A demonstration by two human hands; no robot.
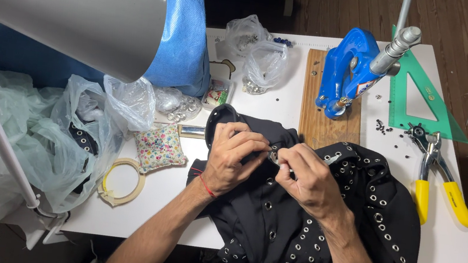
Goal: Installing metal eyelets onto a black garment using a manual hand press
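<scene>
A black garment (317, 231) studded with several silver eyelets lies bunched on the white table (457, 254) in front of me. My left hand (232, 158) pinches a fold of the fabric near the middle. My right hand (305, 179) meets it there, fingertips closed on a small silver metal piece (274, 154) at the cloth. A thin red band circles my left wrist.
A blue hand press (345, 74) stands on a wooden board (314, 108) behind the garment. Yellow-handled punch pliers (440, 174) and a green set square (422, 98) lie right. Floral pincushion (159, 147), tape roll (120, 182), plastic bags (258, 54) and a grey lamp shade (77, 5) are left.
</scene>
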